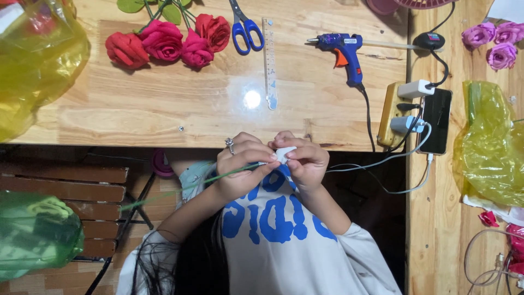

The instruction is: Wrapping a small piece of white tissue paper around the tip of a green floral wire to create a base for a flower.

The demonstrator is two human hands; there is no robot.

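Held between both hands: white piece (284, 153) pinched by right hand (307, 164) and left hand (240, 166). Green stem (185, 186) ran out toward 8 o'clock, gripped nearer by left

table (164, 109): glossy varnished wood | roses (164, 41): matt cloth | bag (33, 60): shiny yellow plastic
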